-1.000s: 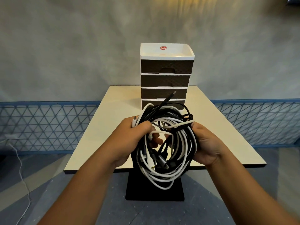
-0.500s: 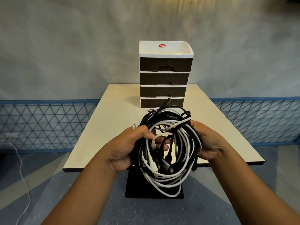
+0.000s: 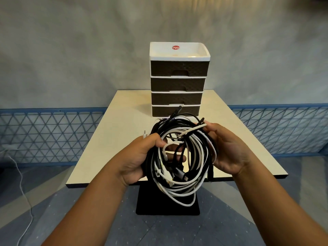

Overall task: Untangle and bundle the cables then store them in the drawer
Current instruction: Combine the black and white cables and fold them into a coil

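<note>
A tangled bundle of black and white cables (image 3: 182, 157) hangs in loose loops between my hands, over the table's near edge. My left hand (image 3: 142, 157) grips the bundle's left side, its fingers curled round several strands. My right hand (image 3: 229, 150) holds the right side, and its fingertips pinch a white cable end at the top. Several plugs dangle in the middle of the loops. Behind the bundle, at the back of the table, stands a small drawer unit (image 3: 178, 82) with brown drawer fronts and a white top, all drawers closed.
The cream square table (image 3: 110, 142) stands on a black pedestal base (image 3: 166, 205). A blue lattice fence (image 3: 44, 135) runs along the grey wall behind. A white cord (image 3: 19, 176) trails across the floor at the left.
The bundle has shifted slightly forward over the table. My right hand has loosened from the side of the loops, and its fingertips have moved up to the white cable end on top.
</note>
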